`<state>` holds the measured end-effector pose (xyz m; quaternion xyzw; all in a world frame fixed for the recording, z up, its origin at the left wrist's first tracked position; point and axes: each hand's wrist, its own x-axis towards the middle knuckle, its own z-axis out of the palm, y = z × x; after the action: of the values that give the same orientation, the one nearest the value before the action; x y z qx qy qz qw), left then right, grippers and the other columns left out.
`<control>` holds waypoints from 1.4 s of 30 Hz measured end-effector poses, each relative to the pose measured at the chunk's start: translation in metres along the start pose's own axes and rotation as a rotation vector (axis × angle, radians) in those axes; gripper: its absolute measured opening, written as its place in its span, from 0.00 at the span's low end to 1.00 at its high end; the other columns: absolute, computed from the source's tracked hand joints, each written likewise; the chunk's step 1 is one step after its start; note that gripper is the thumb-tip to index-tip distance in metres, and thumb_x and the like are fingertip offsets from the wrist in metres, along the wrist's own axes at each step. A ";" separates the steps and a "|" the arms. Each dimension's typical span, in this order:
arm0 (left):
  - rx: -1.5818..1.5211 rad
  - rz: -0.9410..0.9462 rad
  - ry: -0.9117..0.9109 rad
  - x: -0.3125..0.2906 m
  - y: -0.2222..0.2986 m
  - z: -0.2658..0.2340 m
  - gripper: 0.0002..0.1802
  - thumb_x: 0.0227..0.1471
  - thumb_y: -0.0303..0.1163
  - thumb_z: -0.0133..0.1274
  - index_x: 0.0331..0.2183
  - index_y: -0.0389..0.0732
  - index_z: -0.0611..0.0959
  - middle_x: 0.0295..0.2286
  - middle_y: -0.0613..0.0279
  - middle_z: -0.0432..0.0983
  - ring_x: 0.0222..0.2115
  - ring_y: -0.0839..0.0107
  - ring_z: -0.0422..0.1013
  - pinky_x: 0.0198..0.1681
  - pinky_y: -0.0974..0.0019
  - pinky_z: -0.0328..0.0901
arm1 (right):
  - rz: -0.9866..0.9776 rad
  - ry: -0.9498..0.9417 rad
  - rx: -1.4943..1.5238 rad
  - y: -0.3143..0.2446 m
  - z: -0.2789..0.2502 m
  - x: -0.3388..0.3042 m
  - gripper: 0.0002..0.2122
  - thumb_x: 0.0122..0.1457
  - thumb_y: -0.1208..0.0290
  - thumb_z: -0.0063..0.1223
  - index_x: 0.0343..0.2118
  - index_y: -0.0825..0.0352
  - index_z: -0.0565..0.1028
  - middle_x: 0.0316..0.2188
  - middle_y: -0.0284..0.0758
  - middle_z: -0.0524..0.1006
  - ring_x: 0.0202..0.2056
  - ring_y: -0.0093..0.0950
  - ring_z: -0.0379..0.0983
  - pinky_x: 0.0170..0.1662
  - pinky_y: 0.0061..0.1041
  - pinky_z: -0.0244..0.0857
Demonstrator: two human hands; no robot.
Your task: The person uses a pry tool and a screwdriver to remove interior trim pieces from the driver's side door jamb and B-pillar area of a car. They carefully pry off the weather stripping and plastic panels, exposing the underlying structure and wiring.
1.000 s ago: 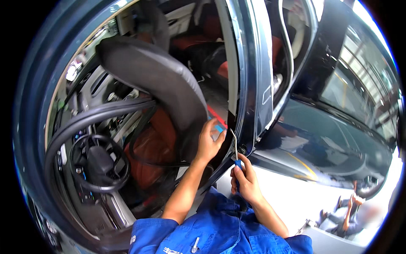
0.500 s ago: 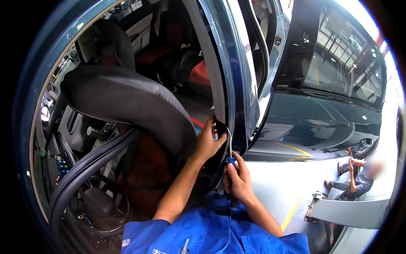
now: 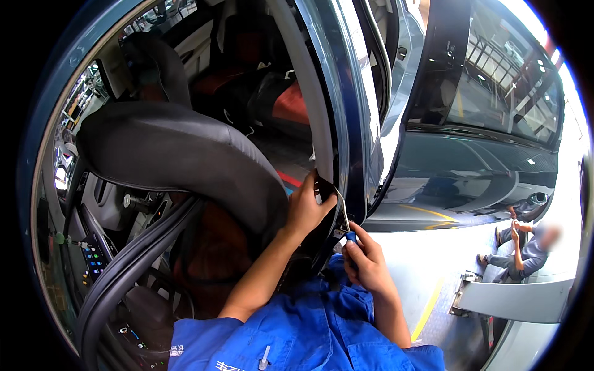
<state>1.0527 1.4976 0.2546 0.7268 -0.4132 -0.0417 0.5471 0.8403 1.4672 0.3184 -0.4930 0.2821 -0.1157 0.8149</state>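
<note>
My left hand (image 3: 307, 209) is closed round the lower end of the grey pillar trim (image 3: 319, 139), where its dark end (image 3: 324, 187) shows between thumb and fingers. My right hand (image 3: 366, 260) grips the blue handle of a pry tool (image 3: 351, 237). From the handle a thin bent metal shaft runs up along the door pillar (image 3: 354, 142), and its tip reaches in beside the trim, close to my left thumb. Exactly where the tip ends is hidden.
A black-covered seat (image 3: 179, 148) stands to the left inside the car. Loose black rubber weatherstrip (image 3: 133, 260) hangs in front of it. An open dark door (image 3: 470, 173) extends to the right. Beyond a grey panel (image 3: 513, 299), another person (image 3: 526, 253) sits at the far right.
My right hand has shifted a little right and down, tilting the tool's handle outward. My left hand stays nearly in place on the trim.
</note>
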 end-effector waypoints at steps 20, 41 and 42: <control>-0.098 0.021 -0.042 0.010 -0.001 -0.009 0.25 0.43 0.29 0.68 0.45 0.34 0.79 0.35 0.50 0.84 0.37 0.57 0.83 0.42 0.59 0.76 | 0.012 -0.004 0.003 -0.001 -0.008 0.005 0.25 0.70 0.73 0.45 0.69 0.67 0.58 0.24 0.31 0.68 0.15 0.17 0.59 0.14 0.19 0.51; -0.061 0.010 -0.090 0.011 0.006 -0.010 0.30 0.42 0.22 0.65 0.50 0.30 0.77 0.36 0.54 0.84 0.37 0.67 0.82 0.45 0.65 0.75 | 0.038 0.005 0.003 -0.009 0.012 -0.003 0.25 0.71 0.71 0.44 0.69 0.67 0.56 0.23 0.27 0.65 0.15 0.16 0.58 0.15 0.20 0.51; -0.061 0.008 -0.093 0.011 0.007 -0.010 0.30 0.42 0.23 0.65 0.50 0.30 0.77 0.36 0.54 0.84 0.37 0.67 0.82 0.45 0.65 0.75 | 0.030 0.036 -0.027 -0.011 0.014 -0.003 0.25 0.71 0.72 0.44 0.69 0.67 0.57 0.23 0.27 0.65 0.15 0.16 0.58 0.15 0.20 0.51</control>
<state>1.0613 1.4975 0.2682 0.7054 -0.4396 -0.0856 0.5494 0.8468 1.4733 0.3334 -0.4974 0.3055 -0.1086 0.8047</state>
